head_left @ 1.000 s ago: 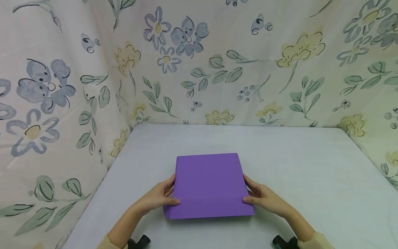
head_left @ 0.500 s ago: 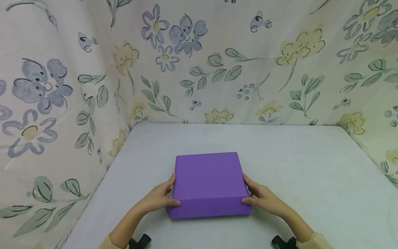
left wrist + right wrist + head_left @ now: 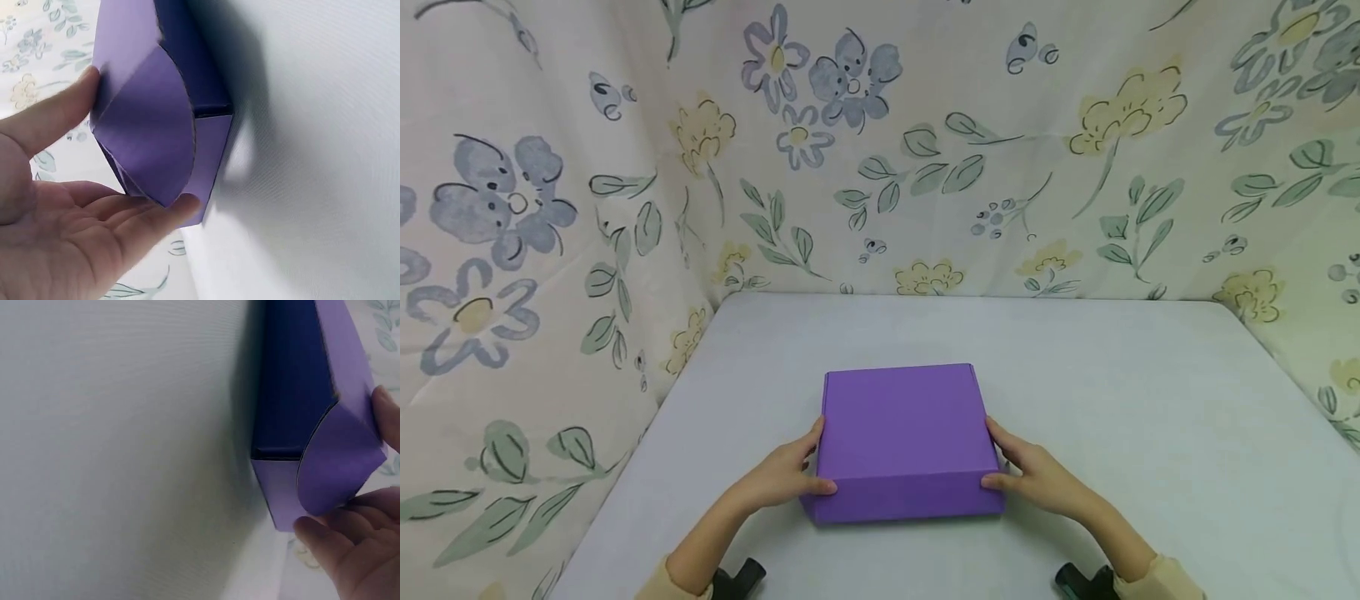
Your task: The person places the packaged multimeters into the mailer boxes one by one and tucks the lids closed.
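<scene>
A purple cardboard box [image 3: 901, 421] sits on the white table, its lid down over the top. The lid's front flap [image 3: 910, 498] slopes down toward me. My left hand [image 3: 782, 477] holds the box's left front corner, thumb on the front flap and fingers along the side. At the right front corner my right hand [image 3: 1037, 479] holds it the same way. In the left wrist view, a rounded side tab [image 3: 153, 128] lies outside the side wall, with fingers against it. The right wrist view shows a matching tab [image 3: 337, 459] beside the right fingers. The box's inside is hidden.
The white table [image 3: 1150, 400] extends around the box on all sides. Floral cloth [image 3: 925, 150] hangs behind the table and along its left and right sides. Black devices [image 3: 737, 579] are strapped at both wrists.
The front flap has folded further down and inward under both thumbs, and its lower edge looks narrower. Both hands keep their places on the box. The head view has shifted slightly.
</scene>
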Action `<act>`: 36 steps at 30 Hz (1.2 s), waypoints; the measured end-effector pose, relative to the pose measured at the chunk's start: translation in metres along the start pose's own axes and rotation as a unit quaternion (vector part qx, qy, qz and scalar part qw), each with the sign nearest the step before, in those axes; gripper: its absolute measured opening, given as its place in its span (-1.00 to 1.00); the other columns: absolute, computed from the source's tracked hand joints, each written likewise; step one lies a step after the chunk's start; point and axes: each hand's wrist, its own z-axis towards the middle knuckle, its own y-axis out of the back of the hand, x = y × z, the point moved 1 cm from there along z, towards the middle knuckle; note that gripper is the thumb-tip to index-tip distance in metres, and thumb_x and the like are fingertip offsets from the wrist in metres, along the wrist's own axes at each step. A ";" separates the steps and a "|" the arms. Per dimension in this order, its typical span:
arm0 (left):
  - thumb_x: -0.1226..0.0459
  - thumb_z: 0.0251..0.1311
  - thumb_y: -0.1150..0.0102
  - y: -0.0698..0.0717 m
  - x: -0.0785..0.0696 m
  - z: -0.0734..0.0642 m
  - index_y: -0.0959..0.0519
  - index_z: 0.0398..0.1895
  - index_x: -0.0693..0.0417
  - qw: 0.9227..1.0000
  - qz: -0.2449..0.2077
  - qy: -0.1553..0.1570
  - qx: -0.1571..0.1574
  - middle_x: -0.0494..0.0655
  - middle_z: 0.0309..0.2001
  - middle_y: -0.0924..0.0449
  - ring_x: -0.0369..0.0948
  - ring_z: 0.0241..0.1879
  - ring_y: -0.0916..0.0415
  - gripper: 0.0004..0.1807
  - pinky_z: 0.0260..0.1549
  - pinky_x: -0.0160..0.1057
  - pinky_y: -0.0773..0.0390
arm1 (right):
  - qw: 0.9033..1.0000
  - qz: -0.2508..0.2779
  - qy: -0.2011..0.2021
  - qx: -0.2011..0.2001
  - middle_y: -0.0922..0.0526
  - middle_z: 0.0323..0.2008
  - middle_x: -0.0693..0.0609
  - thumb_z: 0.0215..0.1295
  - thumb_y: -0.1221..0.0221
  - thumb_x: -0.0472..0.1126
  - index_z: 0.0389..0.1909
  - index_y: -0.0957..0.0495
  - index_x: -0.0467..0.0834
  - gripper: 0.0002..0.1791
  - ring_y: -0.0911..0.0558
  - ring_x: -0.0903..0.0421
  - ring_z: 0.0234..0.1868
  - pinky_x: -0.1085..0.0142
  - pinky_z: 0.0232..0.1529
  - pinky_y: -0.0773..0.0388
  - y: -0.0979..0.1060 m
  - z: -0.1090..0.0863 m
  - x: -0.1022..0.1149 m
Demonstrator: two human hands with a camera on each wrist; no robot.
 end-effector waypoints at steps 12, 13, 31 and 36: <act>0.15 -0.09 -0.48 0.003 0.005 -0.015 -0.48 0.07 0.49 0.997 0.046 0.066 0.003 0.18 -0.03 -0.59 0.07 -0.06 -0.55 -0.28 -0.08 0.10 -0.56 | 0.994 0.085 0.005 0.062 0.11 0.42 -0.52 -0.07 -0.50 -0.14 0.42 0.17 -0.55 0.26 -0.02 -0.46 0.38 -0.07 0.23 -0.29 0.008 -0.006 0.004; 0.15 -0.09 -0.48 0.002 0.005 -0.015 -0.50 0.05 0.49 0.996 0.048 0.070 -0.002 0.16 -0.05 -0.60 0.06 -0.08 -0.55 -0.29 -0.09 0.09 -0.57 | 0.995 0.076 0.011 0.062 0.11 0.41 -0.53 -0.10 -0.51 -0.14 0.42 0.17 -0.55 0.28 -0.01 -0.47 0.38 -0.09 0.22 -0.28 0.007 -0.006 0.005; 0.47 0.02 -0.36 -0.015 0.006 -0.009 -0.16 0.24 0.73 0.996 -0.087 0.019 -0.014 0.52 0.11 -0.44 0.28 0.11 -0.46 -0.21 0.10 0.11 -0.48 | 0.993 0.069 -0.089 0.024 0.21 0.47 -0.41 0.17 -0.34 -0.03 0.45 0.29 -0.49 0.19 0.02 -0.33 0.43 -0.16 0.35 -0.10 0.000 0.020 0.006; 0.48 0.11 -0.27 -0.009 0.006 0.007 -0.24 0.20 0.72 0.994 -0.100 0.016 -0.026 0.49 0.08 -0.48 0.24 0.09 -0.49 -0.35 0.09 0.09 -0.51 | 0.994 0.052 -0.098 0.002 0.23 0.46 -0.43 0.11 -0.39 -0.06 0.44 0.30 -0.52 0.23 0.05 -0.34 0.44 -0.17 0.35 -0.10 0.002 0.026 0.004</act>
